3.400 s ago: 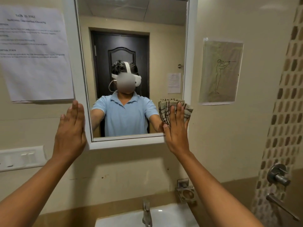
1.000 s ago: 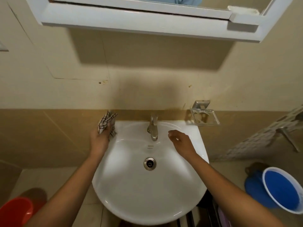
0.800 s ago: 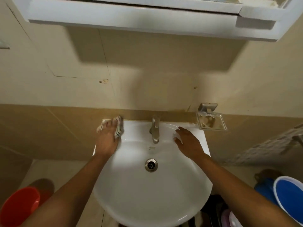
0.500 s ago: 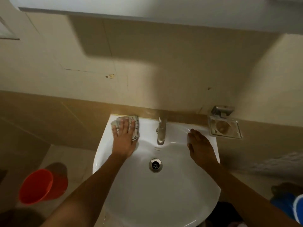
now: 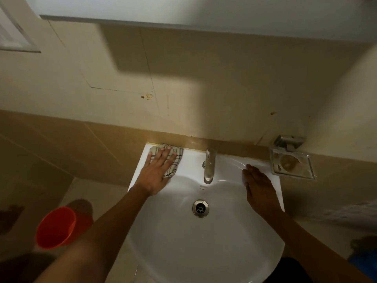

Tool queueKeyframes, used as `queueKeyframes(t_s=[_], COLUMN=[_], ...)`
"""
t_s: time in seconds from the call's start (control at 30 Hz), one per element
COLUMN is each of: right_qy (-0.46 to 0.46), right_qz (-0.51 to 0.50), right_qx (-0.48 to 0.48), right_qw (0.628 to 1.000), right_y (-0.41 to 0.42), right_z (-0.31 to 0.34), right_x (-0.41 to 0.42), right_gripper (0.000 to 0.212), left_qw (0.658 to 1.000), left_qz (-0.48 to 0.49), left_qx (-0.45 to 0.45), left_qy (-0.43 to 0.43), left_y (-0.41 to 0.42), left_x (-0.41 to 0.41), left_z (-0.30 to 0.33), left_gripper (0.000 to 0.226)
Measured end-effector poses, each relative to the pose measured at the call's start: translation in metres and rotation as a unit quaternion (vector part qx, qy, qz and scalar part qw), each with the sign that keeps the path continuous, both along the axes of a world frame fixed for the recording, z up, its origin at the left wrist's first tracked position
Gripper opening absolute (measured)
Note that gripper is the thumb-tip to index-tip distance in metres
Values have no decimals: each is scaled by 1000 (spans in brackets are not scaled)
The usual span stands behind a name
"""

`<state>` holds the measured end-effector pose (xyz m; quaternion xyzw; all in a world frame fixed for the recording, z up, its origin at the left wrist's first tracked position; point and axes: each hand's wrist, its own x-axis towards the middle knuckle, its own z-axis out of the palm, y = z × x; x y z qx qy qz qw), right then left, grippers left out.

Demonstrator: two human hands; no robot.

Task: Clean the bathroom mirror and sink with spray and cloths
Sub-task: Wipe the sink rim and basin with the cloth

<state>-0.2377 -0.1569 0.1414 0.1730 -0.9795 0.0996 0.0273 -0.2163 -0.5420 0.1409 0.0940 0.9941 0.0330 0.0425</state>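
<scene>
The white sink point(image 5: 204, 248) fills the lower middle of the view, its flat back edge against the tan tiled wall point(image 5: 61, 144). The checked cloth point(image 5: 175, 158) lies on the sink's back-left corner, close to the wall, and the left hand point(image 5: 158, 170) presses down on it with fingers straight and spread; this grip is flat and open, with nothing curled around the cloth, whose right part shows from under the fingers. The metal tap point(image 5: 209, 165) stands at the middle of the back edge, between the two hands, its spout pointing down over the bowl. Below it, the round drain point(image 5: 200, 208) sits in the bowl.

The right hand point(image 5: 260, 188) rests flat on the sink's right rim, near the back-right corner, fingers straight and together and pointing toward the wall; its grip is open and holds nothing. Just beyond that corner a metal soap holder point(image 5: 291, 165) is fixed to the wall beside the sink.

On the floor to the left of the sink stands an orange bucket point(image 5: 56, 227). At the lower right edge a blue object point(image 5: 363, 260) is only partly visible and blurred. The white underside of the mirror frame point(image 5: 204, 11) runs along the top.
</scene>
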Motion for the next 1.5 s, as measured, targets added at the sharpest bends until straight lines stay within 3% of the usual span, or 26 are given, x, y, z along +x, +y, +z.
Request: queueKeyframes(t_s=[0.23,0.57,0.87,1.17,1.5], right_qy=[-15,-52,-54,-93,-86], right_qz=[-9,-102,-131,-129,-58], right_qx=[-5,26,3,16,11], right_qw=[1000,993,990,987,995], right_y=[-4,16,19,33,56], right_z=[3,20,37,38,35], right_x=[2,17,35,40,32], right_gripper=[61,70,61,59,47], left_qw=[995,997,996,996,995], left_qz=[91,18,15,6,-6], left_qx=[31,65,86,85,102], left_qy=[12,-37,-17,-9,18], left_y=[-2,93,97,118,183], left_x=[-3,-6,14,45,44], left_z=[1,2,-6,-9,-2], left_gripper=[75,76,79,74,73])
